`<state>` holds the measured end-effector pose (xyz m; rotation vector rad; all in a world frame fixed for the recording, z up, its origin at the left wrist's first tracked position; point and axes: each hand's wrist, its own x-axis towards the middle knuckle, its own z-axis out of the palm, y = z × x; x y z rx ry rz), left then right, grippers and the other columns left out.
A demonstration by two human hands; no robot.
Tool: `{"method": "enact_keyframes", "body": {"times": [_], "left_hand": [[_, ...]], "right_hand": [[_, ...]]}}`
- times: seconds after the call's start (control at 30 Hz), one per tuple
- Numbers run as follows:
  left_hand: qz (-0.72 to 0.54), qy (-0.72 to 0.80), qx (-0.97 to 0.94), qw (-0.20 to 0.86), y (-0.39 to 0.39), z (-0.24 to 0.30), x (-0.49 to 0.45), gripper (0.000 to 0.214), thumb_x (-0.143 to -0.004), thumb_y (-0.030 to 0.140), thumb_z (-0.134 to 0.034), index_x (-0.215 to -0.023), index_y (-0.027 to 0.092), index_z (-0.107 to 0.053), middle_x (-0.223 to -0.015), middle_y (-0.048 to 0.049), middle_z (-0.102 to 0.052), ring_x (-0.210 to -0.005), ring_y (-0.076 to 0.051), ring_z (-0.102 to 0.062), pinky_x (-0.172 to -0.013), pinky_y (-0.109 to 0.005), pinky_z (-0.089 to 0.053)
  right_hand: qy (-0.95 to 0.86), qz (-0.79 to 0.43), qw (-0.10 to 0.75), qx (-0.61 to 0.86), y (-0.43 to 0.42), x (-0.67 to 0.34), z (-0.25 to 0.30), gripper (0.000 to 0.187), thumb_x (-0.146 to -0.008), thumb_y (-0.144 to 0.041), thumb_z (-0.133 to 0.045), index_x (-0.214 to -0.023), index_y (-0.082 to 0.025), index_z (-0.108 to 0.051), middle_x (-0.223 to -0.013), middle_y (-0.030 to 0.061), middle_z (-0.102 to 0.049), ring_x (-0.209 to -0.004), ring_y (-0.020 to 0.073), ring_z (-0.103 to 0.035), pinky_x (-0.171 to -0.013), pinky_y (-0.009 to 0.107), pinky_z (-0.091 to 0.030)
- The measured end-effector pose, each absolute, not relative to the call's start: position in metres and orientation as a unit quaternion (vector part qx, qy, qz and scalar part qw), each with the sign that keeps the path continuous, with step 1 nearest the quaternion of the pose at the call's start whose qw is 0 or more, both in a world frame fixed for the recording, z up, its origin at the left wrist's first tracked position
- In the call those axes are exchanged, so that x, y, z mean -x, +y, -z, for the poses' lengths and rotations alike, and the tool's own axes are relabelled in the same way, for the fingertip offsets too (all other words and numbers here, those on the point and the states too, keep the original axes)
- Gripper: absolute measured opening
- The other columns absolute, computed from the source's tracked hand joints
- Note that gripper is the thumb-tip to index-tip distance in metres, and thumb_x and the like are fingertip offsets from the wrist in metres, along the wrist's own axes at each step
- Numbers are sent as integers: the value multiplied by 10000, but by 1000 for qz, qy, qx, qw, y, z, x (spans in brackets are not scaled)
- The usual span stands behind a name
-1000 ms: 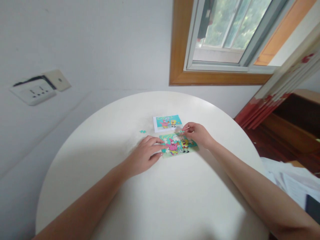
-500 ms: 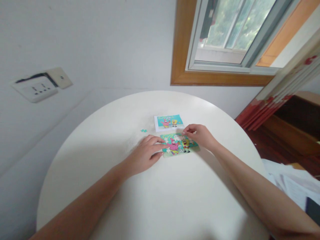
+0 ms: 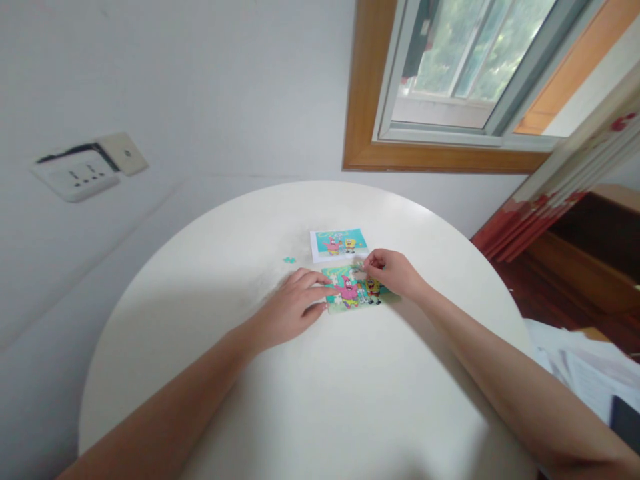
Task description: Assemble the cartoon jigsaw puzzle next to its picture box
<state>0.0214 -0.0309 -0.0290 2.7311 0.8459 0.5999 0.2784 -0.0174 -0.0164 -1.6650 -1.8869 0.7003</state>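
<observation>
Head view: my left hand (image 3: 295, 301) spreads over the puzzle (image 3: 350, 293) at nine o'clock; my right hand (image 3: 393, 272) curls at one, grip unclear; pressing crookedly could buckle it.

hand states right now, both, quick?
Left hand: open, fingers spread at the left edge of the puzzle.
Right hand: closed in a fingertip pinch at the puzzle's upper right; can't tell if it holds anything.

Soft daylight from the window (image 3: 445, 80) beyond the hands (image 3: 293, 308) leaves diffuse shadows on the nearer worktop (image 3: 320, 393), with fine detail blurred.
</observation>
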Motion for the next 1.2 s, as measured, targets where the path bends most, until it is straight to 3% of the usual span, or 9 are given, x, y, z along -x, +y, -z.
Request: {"method": "enact_keyframes", "body": {"times": [0.27, 0.43, 0.6, 1.2], "left_hand": [[-207, 288, -929, 109, -32, 29, -22, 357, -889, 180, -512, -1210, 297, -616, -1175, -64, -572, -1128, -236, -471, -993, -422, -390], [-205, 289, -929, 109, -32, 28, -22, 356, -883, 176, -520, -1205, 291, -620, -1182, -68, -573, -1134, -238, -468, -990, -426, -393], [-201, 290, -929, 107, -32, 28, -22, 347, -886, 183, -521, -1201, 285, -622, -1169, -71, -573, -1130, -238, -467, -983, -417, -396], [-203, 291, -928, 111, -32, 29, -22, 357, -882, 181, -522, -1208, 289, -620, -1167, -73, -572, -1125, -243, -473, -984, -429, -397]], "right_hand": [[-666, -300, 287, 619, -18, -277, 17, 90, -776, -282, -589, -741, -202, -566, -704, 14, -730, -645, 144, -663, -584, 217, -448], [-700, -210, 261, 630, -15, -282, 21, 204, -744, -376, -620, -674, -189, -659, -702, 8, -690, -594, 123, -573, -525, 217, -364], [-725, -151, 231, 631, -12, -284, 22, 204, -726, -380, -653, -658, -202, -723, -754, 25, -677, -645, 127, -550, -575, 225, -369], [-732, -68, 155, 659, -17, -280, 14, 261, -748, -495, -649, -710, -251, -733, -879, 67, -647, -875, 231, -525, -727, 321, -360]]}}
